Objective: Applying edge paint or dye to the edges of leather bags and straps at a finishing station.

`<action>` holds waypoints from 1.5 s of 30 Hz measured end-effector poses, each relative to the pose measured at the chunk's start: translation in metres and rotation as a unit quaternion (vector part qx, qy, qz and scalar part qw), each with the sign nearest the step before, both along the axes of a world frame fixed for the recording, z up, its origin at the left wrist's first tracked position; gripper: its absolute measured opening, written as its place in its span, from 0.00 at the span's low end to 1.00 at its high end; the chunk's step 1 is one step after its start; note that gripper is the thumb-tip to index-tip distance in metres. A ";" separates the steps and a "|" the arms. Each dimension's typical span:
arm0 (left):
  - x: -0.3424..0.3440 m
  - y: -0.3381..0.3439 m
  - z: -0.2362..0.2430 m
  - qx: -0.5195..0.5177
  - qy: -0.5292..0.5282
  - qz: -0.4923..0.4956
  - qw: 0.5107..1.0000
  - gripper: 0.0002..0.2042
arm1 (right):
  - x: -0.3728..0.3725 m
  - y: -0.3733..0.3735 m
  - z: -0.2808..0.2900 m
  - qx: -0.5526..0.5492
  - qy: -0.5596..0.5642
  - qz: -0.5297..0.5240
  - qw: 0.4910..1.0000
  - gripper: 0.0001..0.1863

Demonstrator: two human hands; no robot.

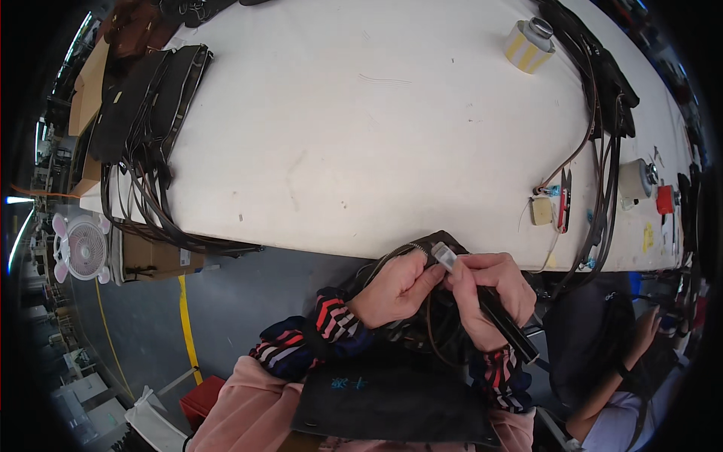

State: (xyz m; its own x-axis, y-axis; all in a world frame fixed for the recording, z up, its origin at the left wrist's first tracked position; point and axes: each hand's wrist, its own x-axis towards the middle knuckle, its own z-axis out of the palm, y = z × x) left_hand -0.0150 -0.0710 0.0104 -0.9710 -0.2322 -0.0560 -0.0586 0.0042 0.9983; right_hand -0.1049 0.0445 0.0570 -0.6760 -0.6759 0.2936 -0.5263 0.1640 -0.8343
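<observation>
At the table's near edge, my left hand (399, 290) is closed on a black bag piece (435, 239) with a zipper along its edge. Close beside it, my right hand (497, 290) is wrapped round a black rod-shaped handle (514, 330) that points down to the right. A small whitish, partly see-through piece (444, 257) sticks up between the fingertips of both hands; whether it belongs to the handle I cannot tell. More black material lies below the hands, partly hidden by them. A black apron (392, 399) covers my lap.
On the white table (339, 151), black bags with straps (147, 105) lie at the left, others (610, 90) at the right. Further right are a yellow-striped jar (529, 49), red snips (565, 203), a pale block (541, 212) and a grey pot (636, 179). Another person's arm (633, 346) is at lower right.
</observation>
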 end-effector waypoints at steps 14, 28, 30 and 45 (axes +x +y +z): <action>-0.004 0.012 -0.005 0.024 -0.032 0.026 0.999 0.12 | -0.018 0.005 -0.010 0.047 -0.059 -0.224 0.972 0.10; -0.003 0.009 -0.010 0.009 -0.088 0.004 0.996 0.14 | -0.007 -0.005 -0.017 -0.017 -0.021 -0.173 0.985 0.11; -0.005 0.013 -0.008 0.018 -0.046 0.017 0.999 0.12 | -0.014 0.001 -0.018 -0.045 -0.046 -0.193 0.979 0.11; -0.007 0.012 -0.010 0.028 0.026 0.010 0.999 0.11 | -0.077 0.063 0.016 -0.063 -0.014 -0.306 0.950 0.11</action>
State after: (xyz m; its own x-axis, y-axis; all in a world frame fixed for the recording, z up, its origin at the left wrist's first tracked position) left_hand -0.0224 -0.0592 0.0004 -0.9683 -0.2492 -0.0185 -0.0059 -0.0515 0.9987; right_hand -0.1821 0.1079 0.0725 -0.9396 -0.1154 0.3224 -0.3423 0.3299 -0.8797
